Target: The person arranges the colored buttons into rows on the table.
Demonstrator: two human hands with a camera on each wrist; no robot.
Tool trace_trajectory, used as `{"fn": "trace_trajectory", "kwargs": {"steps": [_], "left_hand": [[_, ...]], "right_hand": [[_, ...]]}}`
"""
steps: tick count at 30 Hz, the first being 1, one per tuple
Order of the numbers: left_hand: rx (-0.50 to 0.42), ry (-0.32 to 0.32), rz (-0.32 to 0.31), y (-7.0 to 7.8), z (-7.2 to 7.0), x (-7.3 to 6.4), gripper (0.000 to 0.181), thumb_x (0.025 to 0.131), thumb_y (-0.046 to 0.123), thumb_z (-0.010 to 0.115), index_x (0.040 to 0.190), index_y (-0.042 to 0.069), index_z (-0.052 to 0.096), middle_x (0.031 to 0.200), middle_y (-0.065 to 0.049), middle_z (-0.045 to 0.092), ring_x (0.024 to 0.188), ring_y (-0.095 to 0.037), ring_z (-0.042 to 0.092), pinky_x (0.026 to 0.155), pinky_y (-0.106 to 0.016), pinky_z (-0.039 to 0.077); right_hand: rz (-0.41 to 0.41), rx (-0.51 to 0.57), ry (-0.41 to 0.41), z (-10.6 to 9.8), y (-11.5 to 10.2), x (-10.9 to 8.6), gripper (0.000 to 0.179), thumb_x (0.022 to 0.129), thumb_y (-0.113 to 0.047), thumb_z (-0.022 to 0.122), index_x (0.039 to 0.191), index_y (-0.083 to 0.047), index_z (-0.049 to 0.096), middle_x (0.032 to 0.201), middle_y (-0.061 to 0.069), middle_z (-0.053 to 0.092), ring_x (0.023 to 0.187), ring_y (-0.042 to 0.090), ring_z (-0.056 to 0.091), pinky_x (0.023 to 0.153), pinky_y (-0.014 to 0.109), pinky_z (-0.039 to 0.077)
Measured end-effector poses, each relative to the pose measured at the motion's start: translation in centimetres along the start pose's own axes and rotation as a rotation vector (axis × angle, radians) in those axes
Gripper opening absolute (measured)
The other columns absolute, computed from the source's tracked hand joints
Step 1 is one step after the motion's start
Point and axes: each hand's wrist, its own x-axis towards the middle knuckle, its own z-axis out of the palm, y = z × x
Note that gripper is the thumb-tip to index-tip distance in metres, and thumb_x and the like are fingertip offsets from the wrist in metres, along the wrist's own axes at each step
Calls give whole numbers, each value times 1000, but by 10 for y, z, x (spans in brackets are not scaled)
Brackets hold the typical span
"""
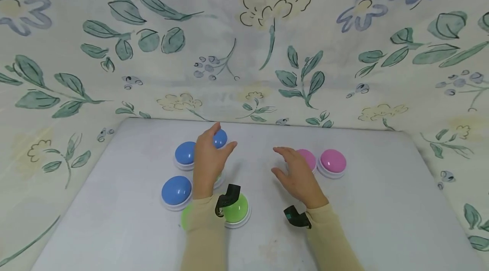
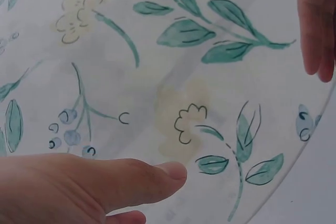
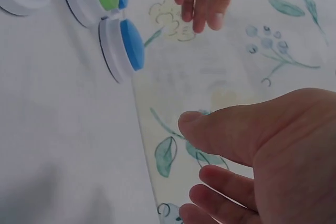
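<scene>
My left hand (image 1: 209, 161) is held above the left cluster of domed push buttons, its thumb spread away from the fingers and nothing in its grasp. It partly covers a blue button (image 1: 220, 138) at the back and another button behind the palm. Two more blue buttons (image 1: 185, 153) lie just left of it. A green button (image 1: 237, 208) shows beside the left wrist, and a second green one (image 1: 185, 217) is mostly hidden by the sleeve. My right hand (image 1: 299, 176), also holding nothing with thumb apart, overlaps a pink button (image 1: 307, 159); a second pink button (image 1: 333, 161) sits to its right.
All the buttons have white round bases and stand on a white table (image 1: 382, 203). Floral-patterned cloth (image 1: 221, 50) rises behind the table's far edge and runs along both sides. Each wrist carries a small black camera mount (image 1: 229, 196).
</scene>
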Motion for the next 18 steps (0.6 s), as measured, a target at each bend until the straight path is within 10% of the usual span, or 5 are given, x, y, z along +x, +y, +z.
{"fn": "trace_trajectory", "kwargs": {"steps": [18], "left_hand": [[156, -117, -13, -22, -32, -12, 70, 90, 23, 75, 148, -2, 44, 144, -24, 52, 133, -39, 48, 112, -52, 39]], "right_hand": [[-51, 33, -96, 36, -22, 14, 54, 91, -15, 75, 141, -7, 56, 143, 12, 54, 134, 30, 49, 112, 45, 43]]}}
